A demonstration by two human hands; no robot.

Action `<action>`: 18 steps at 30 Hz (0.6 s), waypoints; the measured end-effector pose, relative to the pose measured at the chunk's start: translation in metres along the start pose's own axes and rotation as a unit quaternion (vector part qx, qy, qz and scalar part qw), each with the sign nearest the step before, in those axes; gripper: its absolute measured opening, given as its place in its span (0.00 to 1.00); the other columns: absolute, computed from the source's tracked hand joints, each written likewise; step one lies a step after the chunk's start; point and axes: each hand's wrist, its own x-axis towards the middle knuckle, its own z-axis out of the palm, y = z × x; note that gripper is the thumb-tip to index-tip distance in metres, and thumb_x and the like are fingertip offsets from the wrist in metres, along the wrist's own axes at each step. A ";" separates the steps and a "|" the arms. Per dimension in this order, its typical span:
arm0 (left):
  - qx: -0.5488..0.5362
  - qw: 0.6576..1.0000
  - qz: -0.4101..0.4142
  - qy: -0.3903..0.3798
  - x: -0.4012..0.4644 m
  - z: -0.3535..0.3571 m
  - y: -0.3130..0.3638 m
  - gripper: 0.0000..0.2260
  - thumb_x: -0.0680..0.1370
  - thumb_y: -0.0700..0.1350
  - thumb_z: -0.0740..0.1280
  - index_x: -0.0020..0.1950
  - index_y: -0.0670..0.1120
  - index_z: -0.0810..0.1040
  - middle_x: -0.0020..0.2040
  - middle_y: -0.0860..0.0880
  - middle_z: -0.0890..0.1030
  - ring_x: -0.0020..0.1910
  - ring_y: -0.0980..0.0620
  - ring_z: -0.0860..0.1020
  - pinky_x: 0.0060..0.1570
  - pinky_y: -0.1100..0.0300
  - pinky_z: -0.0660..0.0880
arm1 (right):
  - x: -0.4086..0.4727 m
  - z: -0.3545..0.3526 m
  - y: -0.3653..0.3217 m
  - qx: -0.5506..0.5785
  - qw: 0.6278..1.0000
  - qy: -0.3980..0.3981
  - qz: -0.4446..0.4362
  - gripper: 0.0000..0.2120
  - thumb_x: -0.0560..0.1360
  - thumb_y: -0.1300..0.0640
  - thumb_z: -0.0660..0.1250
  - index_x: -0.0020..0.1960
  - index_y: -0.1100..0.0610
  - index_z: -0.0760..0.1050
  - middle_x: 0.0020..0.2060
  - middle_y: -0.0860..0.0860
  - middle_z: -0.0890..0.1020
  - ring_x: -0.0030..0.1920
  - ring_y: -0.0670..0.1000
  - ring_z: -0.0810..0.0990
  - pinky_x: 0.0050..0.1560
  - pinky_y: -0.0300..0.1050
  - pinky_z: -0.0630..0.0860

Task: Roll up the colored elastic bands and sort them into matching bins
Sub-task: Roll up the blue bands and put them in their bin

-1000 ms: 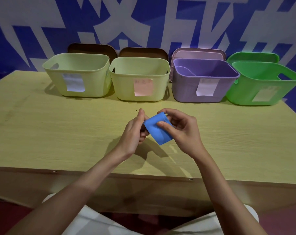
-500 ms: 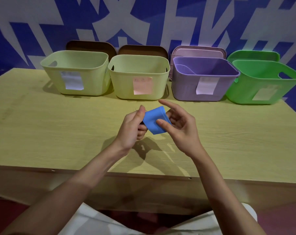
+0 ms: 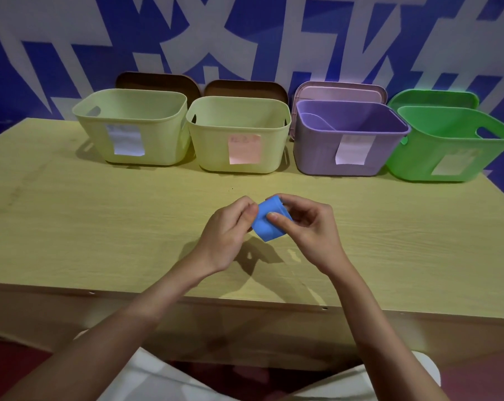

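A blue elastic band, rolled into a short wad, is held above the middle of the wooden table. My left hand pinches its left edge with curled fingers. My right hand grips it from the right, thumb pressed on the front face. Four bins stand in a row at the table's back: a pale yellow-green bin with a white label, a second pale yellow-green bin with a pink label, a purple bin and a green bin, each with a white label.
Lids lean against the blue and white wall behind the bins: two brown, one pink, one green. Inside the purple bin a pale shape shows. The table's front edge runs just above my lap.
Both hands with the blue band rose slightly toward the bins, then settled. The right fingers, briefly stretched out, have curled back round the roll.
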 end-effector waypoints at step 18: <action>-0.223 0.967 -0.120 -0.020 0.012 0.000 0.014 0.14 0.82 0.49 0.52 0.47 0.40 0.68 0.25 0.57 0.60 0.23 0.60 0.56 0.22 0.69 0.55 | 0.007 0.000 -0.009 -0.006 0.999 0.020 -0.025 0.16 0.72 0.66 0.72 0.58 0.56 0.79 0.34 0.49 0.78 0.31 0.49 0.73 0.32 0.39 0.73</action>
